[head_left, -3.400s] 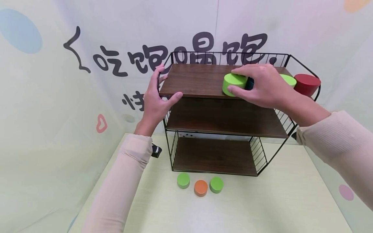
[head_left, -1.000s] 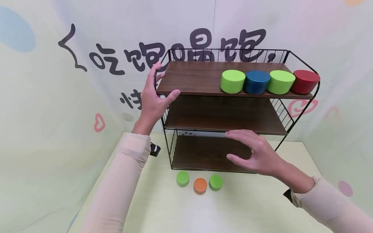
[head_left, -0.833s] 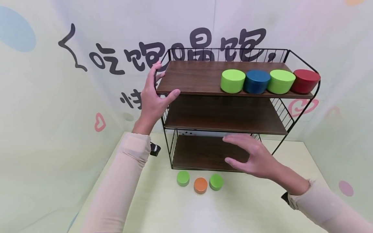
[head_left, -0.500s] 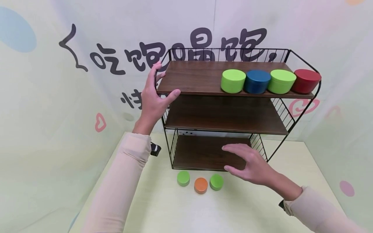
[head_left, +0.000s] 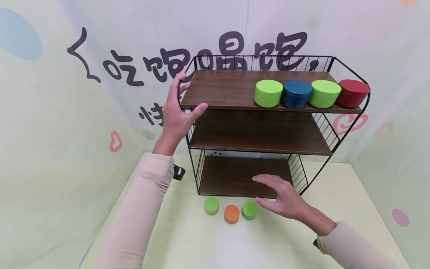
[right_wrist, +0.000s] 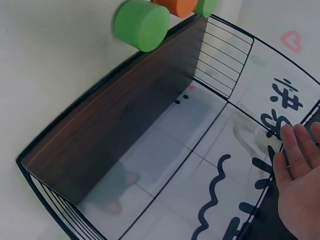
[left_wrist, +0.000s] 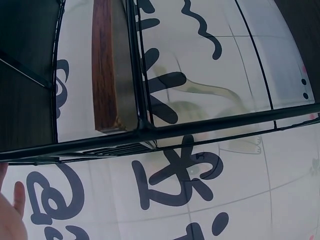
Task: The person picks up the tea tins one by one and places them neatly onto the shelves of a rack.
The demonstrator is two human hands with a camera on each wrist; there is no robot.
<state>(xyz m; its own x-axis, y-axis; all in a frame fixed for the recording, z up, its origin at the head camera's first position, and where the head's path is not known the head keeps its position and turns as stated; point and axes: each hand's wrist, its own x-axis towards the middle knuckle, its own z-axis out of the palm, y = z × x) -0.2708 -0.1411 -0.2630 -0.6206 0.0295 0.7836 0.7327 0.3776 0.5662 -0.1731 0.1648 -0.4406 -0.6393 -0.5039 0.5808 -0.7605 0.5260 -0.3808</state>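
Observation:
My left hand [head_left: 177, 116] grips the upper left corner of a three-tier shelf rack [head_left: 221, 91], fingers at the side wire and thumb at the front edge. My right hand [head_left: 283, 196] hovers in front of the bottom shelf, holding nothing, thumb and fingers spread apart. Closest to it is a green round tin [head_left: 249, 210] on the table. Left of that tin stand an orange tin [head_left: 231, 214] and another green tin [head_left: 211, 206]. On the top shelf, a lime green tin [head_left: 268, 93], a blue tin [head_left: 296, 94], a second lime green tin [head_left: 324, 94] and a red tin [head_left: 353, 93] form a row.
The rack has a black wire frame with dark wood boards, a middle shelf [head_left: 258, 134] and a bottom shelf [head_left: 231, 175]. It stands on a pale table [head_left: 208, 246]. A white printed backdrop [head_left: 134, 22] with dark lettering hangs behind and at both sides.
My right hand has let go of the left lime green tin on the top shelf and come down toward the tins on the table. My left hand stays at the rack's corner.

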